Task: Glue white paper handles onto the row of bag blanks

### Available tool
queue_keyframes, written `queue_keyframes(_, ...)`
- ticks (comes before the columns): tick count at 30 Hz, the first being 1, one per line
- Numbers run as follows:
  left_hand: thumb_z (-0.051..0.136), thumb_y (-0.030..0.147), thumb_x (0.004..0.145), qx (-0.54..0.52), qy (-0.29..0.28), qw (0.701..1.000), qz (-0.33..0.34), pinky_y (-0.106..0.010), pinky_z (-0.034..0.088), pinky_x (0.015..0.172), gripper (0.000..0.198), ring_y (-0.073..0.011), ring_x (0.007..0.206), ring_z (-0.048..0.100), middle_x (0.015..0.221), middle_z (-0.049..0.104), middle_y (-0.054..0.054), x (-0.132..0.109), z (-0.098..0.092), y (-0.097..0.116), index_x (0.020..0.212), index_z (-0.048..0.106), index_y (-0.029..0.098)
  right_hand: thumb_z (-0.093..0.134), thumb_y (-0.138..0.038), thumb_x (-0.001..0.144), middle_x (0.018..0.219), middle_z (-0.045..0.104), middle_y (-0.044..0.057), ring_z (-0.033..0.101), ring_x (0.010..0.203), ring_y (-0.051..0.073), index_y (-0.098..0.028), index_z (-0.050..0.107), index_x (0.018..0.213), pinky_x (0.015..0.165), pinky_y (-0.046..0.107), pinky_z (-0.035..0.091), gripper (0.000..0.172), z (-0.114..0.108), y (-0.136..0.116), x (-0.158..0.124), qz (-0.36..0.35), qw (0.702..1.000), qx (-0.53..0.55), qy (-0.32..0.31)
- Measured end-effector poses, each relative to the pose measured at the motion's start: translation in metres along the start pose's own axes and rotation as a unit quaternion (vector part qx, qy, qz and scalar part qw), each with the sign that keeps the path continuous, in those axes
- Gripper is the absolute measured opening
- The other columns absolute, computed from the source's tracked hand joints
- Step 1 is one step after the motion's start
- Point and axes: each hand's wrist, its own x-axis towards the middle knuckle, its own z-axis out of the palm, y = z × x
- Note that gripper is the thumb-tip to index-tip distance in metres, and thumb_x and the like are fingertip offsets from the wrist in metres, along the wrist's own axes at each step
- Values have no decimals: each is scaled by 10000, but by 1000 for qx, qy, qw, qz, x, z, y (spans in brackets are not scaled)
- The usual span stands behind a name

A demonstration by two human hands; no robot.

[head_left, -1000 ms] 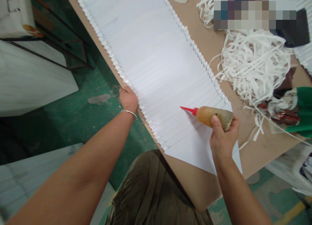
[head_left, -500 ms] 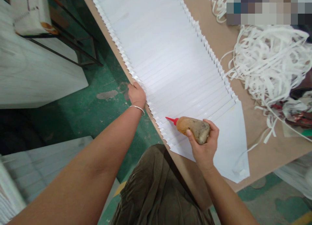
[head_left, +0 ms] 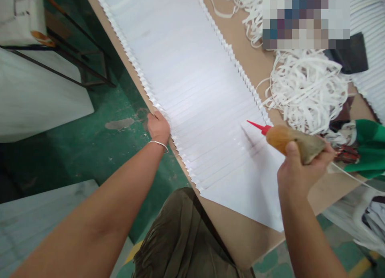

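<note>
A green floor (head_left: 126, 97) spreads to the left of the paper, with a brown table (head_left: 240, 238) under it. The paper (head_left: 186, 69) is a long run of overlapping white sheets with jagged side edges, its long axis running away from the person and off toward the left. Dark brown clothing (head_left: 177, 234) covers the person's lap, just off the paper's near left corner. To the right of the paper is a tangled heap of white strips (head_left: 306, 91), and nearer the person on that same side, a green cloth (head_left: 368, 147).

The right hand (head_left: 300, 171), at the near right edge of the paper, is wrapped firmly round a bottle (head_left: 281, 139), thumb on its near side. The left hand (head_left: 158, 127) is at the paper's left edge, fingers curled; the pictures do not show whether it grips the edge or only rests there.

The bottle lies over the paper's right side, slantwise to its length. Its red nozzle (head_left: 257, 126) points left across the paper, aimed a little beyond the left hand; the tip hangs above the sheets, apart from its shadow. The right hand is far nearer the tip. A thin bracelet (head_left: 159, 143) circles the left wrist, just outside the paper's edge.
</note>
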Motion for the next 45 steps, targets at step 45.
queue_keyframes(45,283,360,1080,24,6,1000,5,-345,512,880,393,-271,1043,689,1061,700,-183,-1,0,2,1086,596,121,833,-414,732,1188,576,45,582,1080,198,-223,560,1259,1002,384,482,624,38,-17,-80,111,980,-93,-136)
